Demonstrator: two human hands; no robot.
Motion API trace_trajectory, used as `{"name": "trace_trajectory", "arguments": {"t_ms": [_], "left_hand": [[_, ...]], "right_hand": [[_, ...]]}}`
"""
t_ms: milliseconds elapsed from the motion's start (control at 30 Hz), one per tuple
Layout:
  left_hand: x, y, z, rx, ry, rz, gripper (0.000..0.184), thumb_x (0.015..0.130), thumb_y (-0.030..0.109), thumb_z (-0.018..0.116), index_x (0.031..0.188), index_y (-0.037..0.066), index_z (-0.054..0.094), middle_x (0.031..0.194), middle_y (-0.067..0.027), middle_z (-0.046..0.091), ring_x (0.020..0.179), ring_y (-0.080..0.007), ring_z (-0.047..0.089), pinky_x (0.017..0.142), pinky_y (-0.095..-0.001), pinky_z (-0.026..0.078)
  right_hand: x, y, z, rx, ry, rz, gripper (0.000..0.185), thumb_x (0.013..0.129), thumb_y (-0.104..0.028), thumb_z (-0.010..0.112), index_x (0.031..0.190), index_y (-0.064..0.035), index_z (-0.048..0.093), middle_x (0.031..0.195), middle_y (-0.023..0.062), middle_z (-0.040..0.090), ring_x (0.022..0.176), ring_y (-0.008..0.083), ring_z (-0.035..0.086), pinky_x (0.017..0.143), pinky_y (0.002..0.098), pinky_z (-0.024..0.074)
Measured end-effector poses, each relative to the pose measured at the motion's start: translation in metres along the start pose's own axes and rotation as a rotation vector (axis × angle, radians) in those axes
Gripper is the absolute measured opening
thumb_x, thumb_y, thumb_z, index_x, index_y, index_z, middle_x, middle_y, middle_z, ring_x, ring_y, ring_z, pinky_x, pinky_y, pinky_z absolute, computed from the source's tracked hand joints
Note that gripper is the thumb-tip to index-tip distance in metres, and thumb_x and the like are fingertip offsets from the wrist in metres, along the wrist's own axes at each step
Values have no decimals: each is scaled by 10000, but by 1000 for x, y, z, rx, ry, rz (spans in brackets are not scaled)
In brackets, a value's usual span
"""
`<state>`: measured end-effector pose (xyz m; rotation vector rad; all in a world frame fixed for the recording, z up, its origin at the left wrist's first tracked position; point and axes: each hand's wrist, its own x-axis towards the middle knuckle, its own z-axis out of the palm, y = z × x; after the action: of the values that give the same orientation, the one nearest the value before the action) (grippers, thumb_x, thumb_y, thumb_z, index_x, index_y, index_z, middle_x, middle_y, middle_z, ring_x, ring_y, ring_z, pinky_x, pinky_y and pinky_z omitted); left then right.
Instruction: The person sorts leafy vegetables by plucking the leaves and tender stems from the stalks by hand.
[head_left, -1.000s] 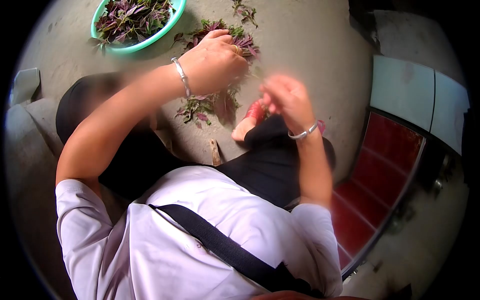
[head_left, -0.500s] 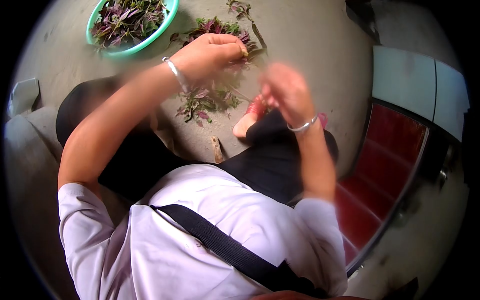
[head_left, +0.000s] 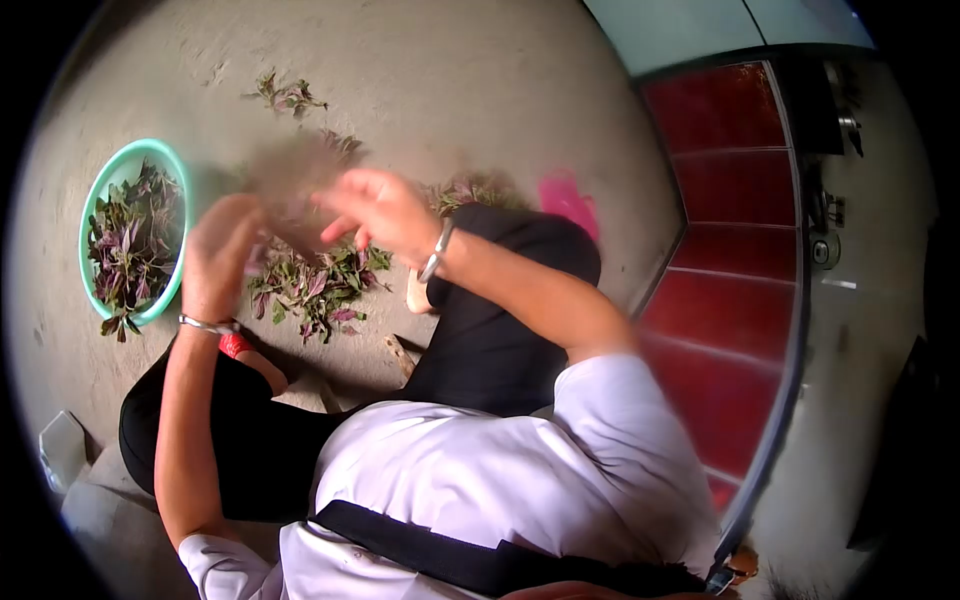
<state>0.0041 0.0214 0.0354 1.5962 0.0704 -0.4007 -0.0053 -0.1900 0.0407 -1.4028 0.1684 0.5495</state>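
My left hand (head_left: 222, 258) is raised just right of the green basin, fingers curled round a blurred purple-green leafy stem (head_left: 292, 190). Motion smears the stem and hides its exact outline. Close by, on the right, my right hand (head_left: 388, 212) has its fingers apart; nothing clear shows between them. Beneath both hands lies a pile of purple-green leaves (head_left: 325, 290) on the floor. The light green basin (head_left: 92, 270) holds many similar leaves, some hanging over its near rim.
More leafy sprigs (head_left: 290, 95) lie farther off on the concrete floor (head_left: 450, 80), and another bunch (head_left: 478, 190) lies by my right knee. A pink item (head_left: 570, 205) is beside that knee. A red-tiled cabinet side (head_left: 720, 300) runs along the right.
The view has turned, putting the basin lower at left. My right hand has come across toward my left hand, its fingers now apart. A blurred leafy stem now shows between the hands.
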Motion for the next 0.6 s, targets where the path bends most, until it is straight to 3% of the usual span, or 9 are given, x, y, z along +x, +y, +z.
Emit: {"name": "trace_trajectory", "arguments": {"t_ms": [33,167,233,300,333,367,467,500,600], "left_hand": [[2,-18,7,-15,-62,178,175,816,103,545,934,-18,591,805,-37,599,677,-109,546,624,-230,445],[-2,-11,21,-26,-202,0,191,853,119,539,974,-22,579,870,-35,596,760,-93,560,706,-224,473],[-1,-14,21,48,-166,13,195,856,120,532,971,-27,587,882,-38,609,773,-94,560,694,-233,470],[-7,-22,17,382,-163,124,189,841,119,540,964,-12,598,892,-54,633,751,-131,578,673,-244,463],[-12,-33,15,595,-127,328,175,809,109,556,943,8,606,866,-70,642,748,-203,594,653,-289,459],[-19,-29,15,970,-213,291,173,803,146,545,921,41,616,846,-74,630,773,-243,590,657,-320,460],[-42,-52,18,1477,-592,288,231,829,266,498,939,82,583,838,-89,609,827,-228,574,730,-327,447],[-48,-52,20,1497,-793,197,247,808,253,512,961,66,564,849,-107,604,850,-245,562,751,-342,437],[-60,-53,30,1404,-950,154,233,768,223,529,939,67,560,845,-102,597,861,-236,546,751,-343,423]], "right_hand": [[-4,7,5,-32,-47,-5,179,861,-180,526,931,-16,540,959,78,604,649,118,603,441,182,409],[-4,9,2,-188,-188,84,196,852,-178,547,963,-17,549,838,40,592,650,94,591,454,182,417],[-5,7,-3,-192,-103,27,154,833,-169,553,836,-16,539,757,37,588,601,110,607,441,190,445],[1,11,-21,-570,-21,-45,130,819,-147,551,773,-26,545,667,33,577,593,107,605,452,213,449],[7,17,-40,-768,6,-87,128,808,-140,551,750,-26,543,632,38,572,595,103,604,461,228,449],[13,26,-61,-965,40,-137,128,797,-132,552,726,-25,542,597,43,566,598,99,603,470,244,449],[26,55,-147,-1127,156,183,200,740,-202,596,716,-10,546,610,84,591,619,202,615,539,325,463],[32,72,-187,-1328,135,201,226,720,-224,609,733,-3,560,637,103,608,649,261,622,579,359,473],[29,105,-255,-1794,-2,522,264,725,-251,574,837,-14,612,875,176,617,875,334,588,748,394,468]]}}
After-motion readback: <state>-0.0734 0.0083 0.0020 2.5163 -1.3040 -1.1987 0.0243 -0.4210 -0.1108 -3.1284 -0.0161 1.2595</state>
